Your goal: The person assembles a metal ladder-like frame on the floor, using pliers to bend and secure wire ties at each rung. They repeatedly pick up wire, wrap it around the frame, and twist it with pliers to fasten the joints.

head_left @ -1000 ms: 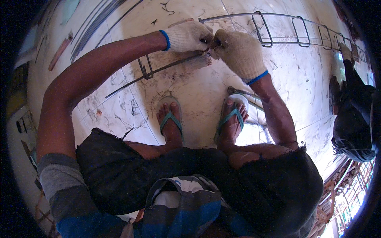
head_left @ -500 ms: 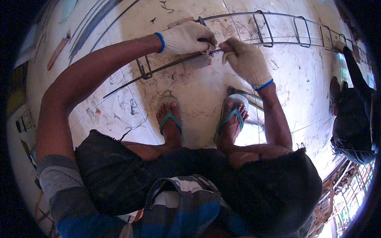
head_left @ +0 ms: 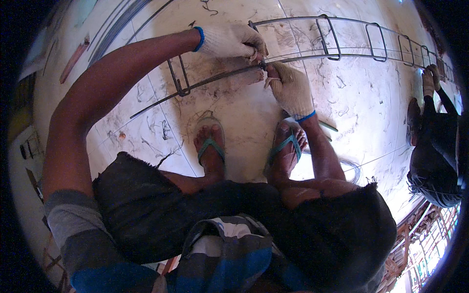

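Observation:
A long reinforcing-bar cage (head_left: 312,56) with rectangular steel stirrups runs from my hands toward the far right. My left hand (head_left: 227,41), in a white knit glove with blue cuff, has its fingers curled on a steel stirrup (head_left: 251,25) at the near bar. My right hand (head_left: 291,90), gloved alike, is closed just below that joint, thumb and fingers pressed together; what they pinch is hidden. The near bar (head_left: 215,78) extends left, where another stirrup (head_left: 183,73) hangs on it. A brownish block (head_left: 253,77) lies beneath the bar by my hands.
Loose steel rods (head_left: 115,29) lie at the upper left beside a reddish-brown strip (head_left: 74,66). Wire scraps (head_left: 151,146) litter the pale tiled floor. At right, another person in dark clothes (head_left: 434,151) has hands (head_left: 430,78) on the cage's far part. A wire coil (head_left: 355,172) lies by my right forearm.
My right hand has moved down and left, closer to the joint. My left hand has shifted slightly. The other person's two hands now show at the cage.

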`<state>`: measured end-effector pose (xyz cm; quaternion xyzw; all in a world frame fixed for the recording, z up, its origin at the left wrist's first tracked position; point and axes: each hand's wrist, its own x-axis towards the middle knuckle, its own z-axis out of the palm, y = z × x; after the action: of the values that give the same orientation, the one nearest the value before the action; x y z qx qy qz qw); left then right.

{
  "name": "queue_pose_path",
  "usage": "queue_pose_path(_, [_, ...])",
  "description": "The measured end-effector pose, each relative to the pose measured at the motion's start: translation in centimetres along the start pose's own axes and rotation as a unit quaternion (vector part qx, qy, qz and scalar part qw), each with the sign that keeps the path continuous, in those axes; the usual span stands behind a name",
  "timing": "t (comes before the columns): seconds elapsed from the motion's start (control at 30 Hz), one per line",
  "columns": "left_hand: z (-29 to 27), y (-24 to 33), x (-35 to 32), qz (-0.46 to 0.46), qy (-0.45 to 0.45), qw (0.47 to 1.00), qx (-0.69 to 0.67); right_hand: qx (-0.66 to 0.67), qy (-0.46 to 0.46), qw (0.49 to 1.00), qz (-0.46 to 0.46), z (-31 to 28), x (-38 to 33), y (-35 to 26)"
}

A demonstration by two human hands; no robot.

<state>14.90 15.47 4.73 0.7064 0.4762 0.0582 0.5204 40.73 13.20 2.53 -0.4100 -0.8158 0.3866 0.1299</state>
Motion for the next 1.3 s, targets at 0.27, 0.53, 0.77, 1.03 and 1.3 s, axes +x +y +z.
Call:
queue_pose_path(0.27, [-0.1,-0.5,-0.2,0.059,-0.002,0.998,0.002,0.237,-0.076,0.961,0.123,0.5,0.1,1.7])
queue_pose_path(0.53, [0.1,-1.5,-0.8,0.122,0.033,0.991,0.052,0.671,-0.042,0.692,0.264,4.2,-0.9,1.7])
queue_pose_path(0.77, [-0.9,-0.1,-0.1,0.049,0.001,0.998,0.051,0.383,0.064,0.908,0.155,4.2,-1.7,0.4])
queue_pose_path(1.03, [-4.5,6.4,6.1,0.037,-0.182,0.956,0.226,-0.027,0.032,0.998,0.05,2.5,-0.7,-2.6])
queue_pose_path(1.3, [-3.2,5.7,5.4,0.041,-0.042,0.972,0.228,0.083,0.01,0.995,0.063,-1.0,-1.0,-1.6])
